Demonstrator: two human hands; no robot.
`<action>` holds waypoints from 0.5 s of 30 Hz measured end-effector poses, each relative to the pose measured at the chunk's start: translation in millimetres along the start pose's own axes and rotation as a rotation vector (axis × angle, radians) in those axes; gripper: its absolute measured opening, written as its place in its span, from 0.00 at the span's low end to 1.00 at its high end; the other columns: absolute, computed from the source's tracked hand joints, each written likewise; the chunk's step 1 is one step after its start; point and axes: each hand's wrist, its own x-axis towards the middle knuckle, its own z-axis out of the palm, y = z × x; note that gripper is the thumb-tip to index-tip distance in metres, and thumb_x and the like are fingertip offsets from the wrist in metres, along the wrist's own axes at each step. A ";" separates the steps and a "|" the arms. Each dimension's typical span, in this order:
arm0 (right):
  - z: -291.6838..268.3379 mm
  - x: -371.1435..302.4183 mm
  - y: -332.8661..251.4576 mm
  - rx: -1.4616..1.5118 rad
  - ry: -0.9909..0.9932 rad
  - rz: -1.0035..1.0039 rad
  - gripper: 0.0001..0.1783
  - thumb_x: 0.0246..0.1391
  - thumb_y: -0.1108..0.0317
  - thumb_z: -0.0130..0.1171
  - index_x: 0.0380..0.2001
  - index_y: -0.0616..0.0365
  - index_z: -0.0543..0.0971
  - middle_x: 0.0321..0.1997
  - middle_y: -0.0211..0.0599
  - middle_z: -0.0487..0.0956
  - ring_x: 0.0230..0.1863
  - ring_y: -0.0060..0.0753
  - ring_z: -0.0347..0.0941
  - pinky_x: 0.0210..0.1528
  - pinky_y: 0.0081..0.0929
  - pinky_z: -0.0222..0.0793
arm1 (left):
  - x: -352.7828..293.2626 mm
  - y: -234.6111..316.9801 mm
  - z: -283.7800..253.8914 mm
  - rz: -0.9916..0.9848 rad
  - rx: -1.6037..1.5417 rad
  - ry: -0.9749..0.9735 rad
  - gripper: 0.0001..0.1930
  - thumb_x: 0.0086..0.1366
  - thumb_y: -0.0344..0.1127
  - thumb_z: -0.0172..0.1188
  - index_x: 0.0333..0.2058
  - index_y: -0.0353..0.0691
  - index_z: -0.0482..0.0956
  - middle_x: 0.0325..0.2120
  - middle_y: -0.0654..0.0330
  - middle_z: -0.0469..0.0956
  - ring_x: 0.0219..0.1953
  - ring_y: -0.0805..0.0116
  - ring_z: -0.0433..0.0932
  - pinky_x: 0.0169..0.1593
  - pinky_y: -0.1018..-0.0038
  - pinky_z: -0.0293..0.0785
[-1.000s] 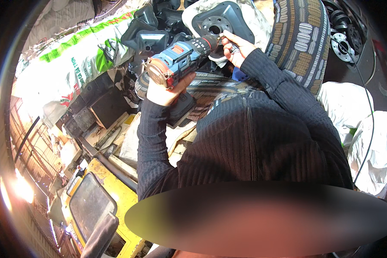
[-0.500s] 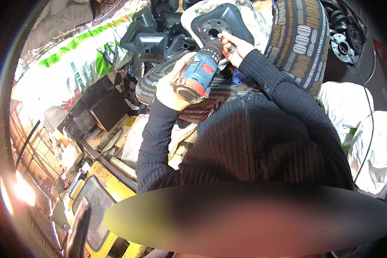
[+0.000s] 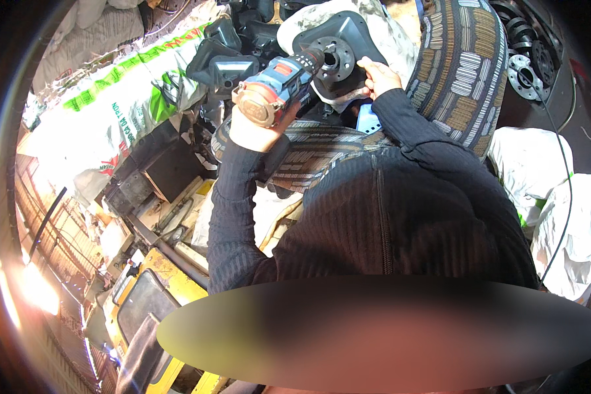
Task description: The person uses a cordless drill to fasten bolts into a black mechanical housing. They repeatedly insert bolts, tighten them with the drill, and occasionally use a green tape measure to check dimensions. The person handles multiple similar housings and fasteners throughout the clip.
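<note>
My left hand [image 3: 251,128] grips a blue and red cordless drill [image 3: 279,85], its nose pointing up and right onto the round hub [image 3: 331,60] of a black triangular plastic base [image 3: 354,39]. The fingers of my right hand [image 3: 376,75] rest on the lower right edge of that base, just beside the hub. A striped woven seat cushion [image 3: 322,154] lies below the drill, and a matching striped backrest [image 3: 463,79] stands to the right.
Several black plastic chair parts [image 3: 226,62] are piled at the top. A white sack with green print [image 3: 121,111] lies left. Yellow cases [image 3: 148,302] sit lower left, white bags [image 3: 538,171] right, metal flanges [image 3: 525,65] top right.
The drill has swung from lying sideways to pointing into the hub, and its nose now meets it. My right hand stays on the base's edge.
</note>
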 end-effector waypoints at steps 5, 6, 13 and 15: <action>12.2 2.3 0.9 -0.195 0.065 -0.079 0.19 0.45 0.58 0.66 0.35 0.62 0.78 0.24 0.27 0.74 0.20 0.13 0.64 0.19 0.14 0.62 | 23.2 -3.1 4.5 0.003 0.123 -0.025 0.25 0.46 0.42 0.69 0.41 0.35 0.73 0.34 0.53 0.78 0.37 0.61 0.79 0.42 0.70 0.74; 13.6 2.1 0.4 -0.215 0.073 -0.094 0.20 0.44 0.59 0.67 0.35 0.63 0.78 0.25 0.28 0.75 0.21 0.14 0.65 0.21 0.15 0.63 | 27.6 -3.3 3.8 0.027 0.103 -0.020 0.24 0.45 0.42 0.69 0.39 0.36 0.75 0.35 0.53 0.78 0.36 0.61 0.79 0.43 0.71 0.74; 17.6 11.7 8.0 -0.283 0.089 -0.252 0.21 0.42 0.63 0.68 0.36 0.69 0.78 0.29 0.33 0.78 0.28 0.19 0.70 0.33 0.18 0.67 | 55.5 1.2 -12.8 -0.017 0.246 -0.336 0.21 0.52 0.39 0.63 0.45 0.43 0.73 0.42 0.56 0.75 0.44 0.58 0.73 0.49 0.67 0.68; 17.5 13.0 10.5 -0.271 0.038 -0.287 0.18 0.45 0.64 0.66 0.37 0.66 0.77 0.24 0.26 0.75 0.20 0.12 0.63 0.22 0.14 0.58 | 56.8 4.5 -14.3 0.031 0.283 -0.287 0.21 0.52 0.38 0.63 0.46 0.44 0.73 0.42 0.56 0.75 0.45 0.59 0.73 0.50 0.67 0.67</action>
